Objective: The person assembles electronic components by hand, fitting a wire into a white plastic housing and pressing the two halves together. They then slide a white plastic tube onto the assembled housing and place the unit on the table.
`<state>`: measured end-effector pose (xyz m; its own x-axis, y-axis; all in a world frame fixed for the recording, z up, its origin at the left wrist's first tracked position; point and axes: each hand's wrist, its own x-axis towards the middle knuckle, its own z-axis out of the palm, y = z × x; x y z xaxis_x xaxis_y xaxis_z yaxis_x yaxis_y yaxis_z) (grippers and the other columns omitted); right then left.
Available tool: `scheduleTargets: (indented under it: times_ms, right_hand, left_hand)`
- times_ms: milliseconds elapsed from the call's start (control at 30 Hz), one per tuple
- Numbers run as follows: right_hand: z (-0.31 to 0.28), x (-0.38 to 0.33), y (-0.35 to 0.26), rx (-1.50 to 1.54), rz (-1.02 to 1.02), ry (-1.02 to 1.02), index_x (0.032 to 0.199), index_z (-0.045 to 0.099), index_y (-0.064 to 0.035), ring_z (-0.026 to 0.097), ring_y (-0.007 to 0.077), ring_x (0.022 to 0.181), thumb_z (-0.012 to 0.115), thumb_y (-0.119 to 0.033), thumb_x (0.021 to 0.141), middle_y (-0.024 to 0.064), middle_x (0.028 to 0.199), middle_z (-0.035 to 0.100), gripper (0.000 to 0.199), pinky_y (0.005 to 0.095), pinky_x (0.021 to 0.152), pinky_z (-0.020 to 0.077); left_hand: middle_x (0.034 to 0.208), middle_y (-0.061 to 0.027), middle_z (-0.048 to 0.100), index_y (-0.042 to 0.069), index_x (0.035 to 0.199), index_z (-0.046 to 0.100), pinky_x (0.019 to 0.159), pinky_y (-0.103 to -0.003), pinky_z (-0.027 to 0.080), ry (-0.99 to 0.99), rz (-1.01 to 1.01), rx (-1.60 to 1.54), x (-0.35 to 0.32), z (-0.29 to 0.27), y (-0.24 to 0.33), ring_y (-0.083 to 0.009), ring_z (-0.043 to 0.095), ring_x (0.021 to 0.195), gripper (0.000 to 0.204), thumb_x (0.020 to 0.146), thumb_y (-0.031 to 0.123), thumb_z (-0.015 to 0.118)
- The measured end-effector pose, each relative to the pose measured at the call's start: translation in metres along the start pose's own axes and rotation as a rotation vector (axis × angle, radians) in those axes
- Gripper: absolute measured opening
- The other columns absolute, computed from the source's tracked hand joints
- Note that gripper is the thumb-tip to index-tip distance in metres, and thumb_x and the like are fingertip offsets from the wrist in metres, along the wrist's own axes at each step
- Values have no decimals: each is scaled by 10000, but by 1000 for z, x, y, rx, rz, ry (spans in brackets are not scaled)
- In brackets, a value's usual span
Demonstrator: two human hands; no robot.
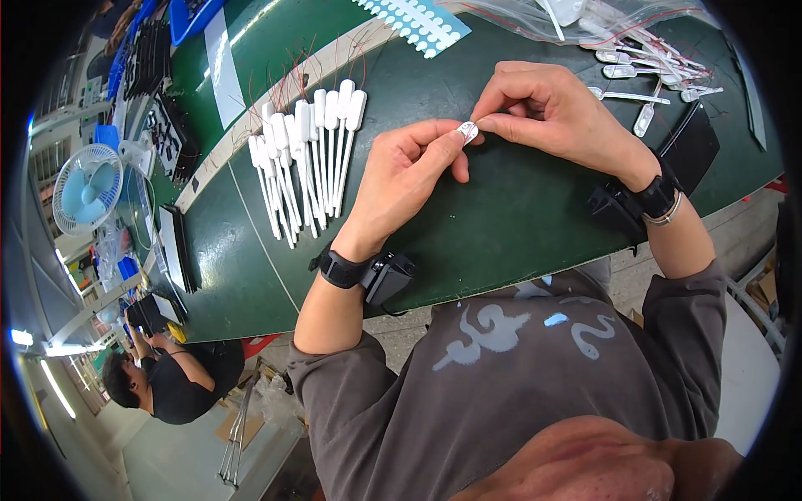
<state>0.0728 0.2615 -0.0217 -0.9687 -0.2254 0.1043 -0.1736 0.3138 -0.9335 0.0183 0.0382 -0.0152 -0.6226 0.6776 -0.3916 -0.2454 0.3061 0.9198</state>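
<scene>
My left hand (399, 177) pinches a small white oval-headed piece (469, 131) between thumb and forefinger, with dark marks on its face. Close against it, my right hand (564, 113) has its thumb and forefinger pressed together; whatever lies between those tips is too small to make out. Left of my hands, several white paddle-shaped sticks (322, 125) with thin red wires lie side by side, broad ends away from me. A loose heap of similar white pieces with red wires (620, 72) lies beyond my right hand.
Work goes on over a green table (493, 225). At its far side lie a blue sheet with white round stickers (422, 25) and a clear plastic bag (535, 18). A dark flat panel (692, 150) rests by my right wrist. Another person (171, 380) sits at far left, near a fan (88, 189).
</scene>
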Motion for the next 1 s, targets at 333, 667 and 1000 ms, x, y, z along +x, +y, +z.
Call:
scheduleTargets:
  times_ms: [333, 667, 1000]
  right_hand:
    - [-1, 0, 2, 0, -4, -31, 943, 688, -10, 507, 53, 703, 670, -51, 922, 3, 854, 555, 49, 211, 585, 385]
    - [-2, 0, 1, -34, 3, -51, 948, 687, -8, 499, 58, 699, 666, -44, 918, 1, 846, 554, 52, 218, 592, 384]
    - [3, 0, 4, 13, 61, -76, 949, 667, 11, 510, 58, 722, 669, -52, 913, 2, 868, 583, 72, 221, 618, 403]
  left_hand:
    - [695, 40, 623, 20, 1060, 729, 563, -192, 322, 14, -14, -6, -1, 1, 2, -9, 438, 629, 251, 1009, 221, 588]
    - [705, 61, 611, 3, 1011, 708, 547, -197, 324, 27, 36, 38, -1, 4, -3, -9, 444, 618, 243, 1009, 211, 583]
    - [611, -71, 576, 4, 937, 663, 515, -305, 417, 183, 138, 411, -3, 13, -9, -134, 533, 525, 219, 928, 220, 630]
